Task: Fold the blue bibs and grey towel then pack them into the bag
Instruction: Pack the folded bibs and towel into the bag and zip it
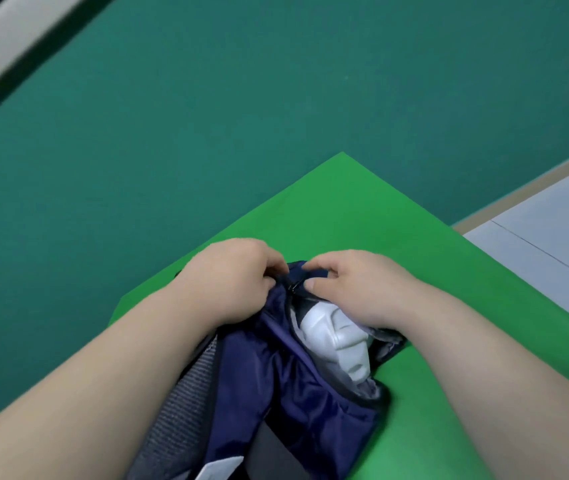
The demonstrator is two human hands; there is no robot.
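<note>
Two hands at the navy nylon bag (286, 393) on the green worktop (345, 209): my left hand (238, 278) grips its rim; my right hand (356, 285) pinches it beside the black zip slider (292, 286).

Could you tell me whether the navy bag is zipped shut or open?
Open: the bag gapes below the zipper pull, showing pale cloth inside. The left hand and right hand pinch its top edge.
</note>
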